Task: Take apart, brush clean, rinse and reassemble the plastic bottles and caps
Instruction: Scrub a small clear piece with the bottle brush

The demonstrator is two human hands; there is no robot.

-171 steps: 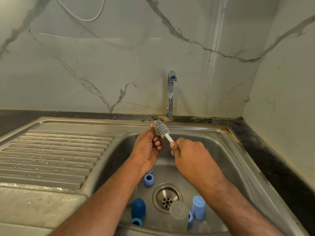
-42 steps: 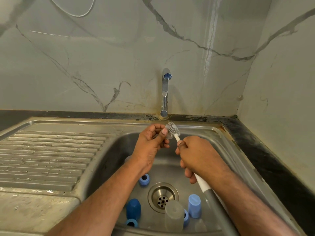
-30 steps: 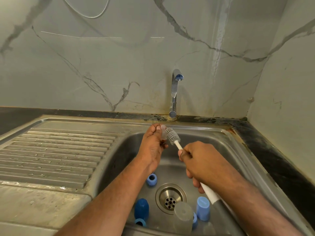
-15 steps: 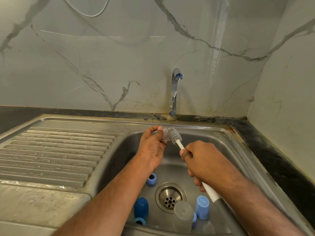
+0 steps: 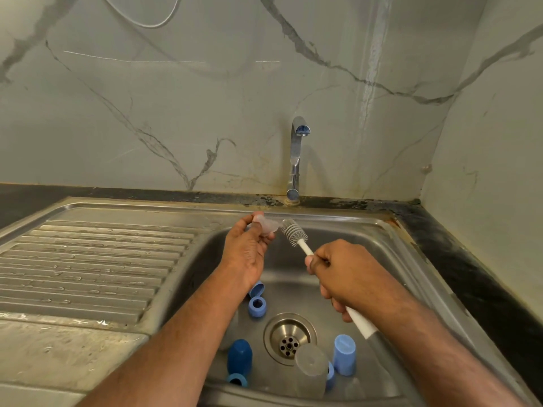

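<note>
My left hand (image 5: 246, 251) pinches a small clear plastic piece (image 5: 266, 225) above the far side of the sink basin. My right hand (image 5: 346, 274) grips the white handle of a bottle brush (image 5: 294, 232), whose grey bristle head sits just right of the clear piece, close to it. In the basin lie a light blue cap (image 5: 257, 306), a dark blue cap (image 5: 239, 355), a light blue cylinder cap (image 5: 344, 354), a blue ring (image 5: 236, 379) and a clear bottle (image 5: 312, 368) lying near the drain.
The steel sink (image 5: 411, 268) has a drain (image 5: 289, 337) at its middle and a ribbed draining board (image 5: 88, 265) to the left. A chrome tap (image 5: 296, 160) stands behind the basin, no water running. Marble walls close the back and right.
The brush head has drawn slightly back to the right, out from the clear piece, which my left hand has turned and now shows more plainly.
</note>
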